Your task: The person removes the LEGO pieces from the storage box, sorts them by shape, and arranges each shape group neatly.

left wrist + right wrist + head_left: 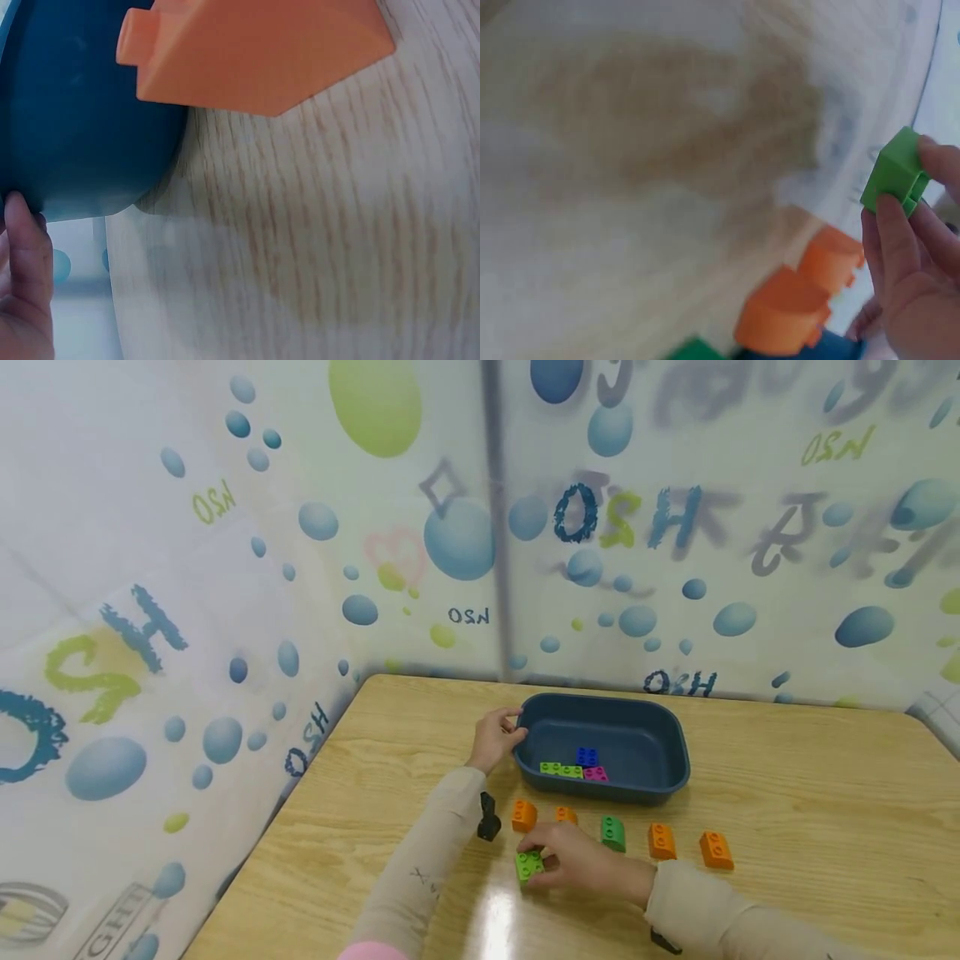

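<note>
My left hand [495, 741] holds the left end of a dark blue plastic bin [678, 752], its fingertips at the rim. In the left wrist view those fingers [28, 255] touch the bin's wall [90, 195]. Between thumb and fingers, my right hand [577, 857] pinches a light green toy building block [529, 865] with studs on top, in front of the bin. The right wrist view shows this block [894, 171] from its side, held at the fingertips. Inside the bin lie light green blocks [561, 770], a blue block [587, 757] and a pink block [596, 773].
Along the bin's front runs a row of blocks: an orange block [524, 816], another orange one [566, 814] partly behind my right hand, a green block [612, 833], and two orange ones [662, 841] to the right. A patterned wall [420, 643] borders the wooden table [810, 793].
</note>
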A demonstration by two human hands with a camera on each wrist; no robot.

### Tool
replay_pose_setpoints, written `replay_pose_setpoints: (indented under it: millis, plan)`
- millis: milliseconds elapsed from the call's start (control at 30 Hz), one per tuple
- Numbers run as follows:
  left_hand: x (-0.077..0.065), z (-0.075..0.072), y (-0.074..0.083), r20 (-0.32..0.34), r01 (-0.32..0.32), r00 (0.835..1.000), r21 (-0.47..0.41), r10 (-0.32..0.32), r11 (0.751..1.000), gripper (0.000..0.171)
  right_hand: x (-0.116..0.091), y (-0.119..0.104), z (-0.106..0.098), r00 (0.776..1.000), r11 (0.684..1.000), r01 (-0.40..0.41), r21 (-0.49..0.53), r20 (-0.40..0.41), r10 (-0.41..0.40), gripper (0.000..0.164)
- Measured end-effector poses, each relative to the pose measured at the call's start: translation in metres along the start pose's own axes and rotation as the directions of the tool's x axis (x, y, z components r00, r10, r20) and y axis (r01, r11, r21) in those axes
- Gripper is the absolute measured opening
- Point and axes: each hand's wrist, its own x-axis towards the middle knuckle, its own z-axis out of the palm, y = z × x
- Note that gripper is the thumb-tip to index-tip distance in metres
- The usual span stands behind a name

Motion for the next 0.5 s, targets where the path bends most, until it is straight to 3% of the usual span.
replay_pose_setpoints:
  millis: [267, 500]
  plan:
    - [-0.003, 0.000, 0.000, 0.009, 0.001, 1.000, -0.006, -0.001, 1.000, 0.034, 0.005, 0.001, 0.019, 0.996, 0.996, -0.091, -0.022, -0.026, 0.090, 0.030]
    - [-0.001, 0.000, 0.000, 0.001, -0.020, 1.000, 0.004, 0.020, 1.000, 0.034, 0.010, 0.004, 0.024, 0.991, 0.992, -0.115, -0.058, -0.082, 0.110, 0.029]
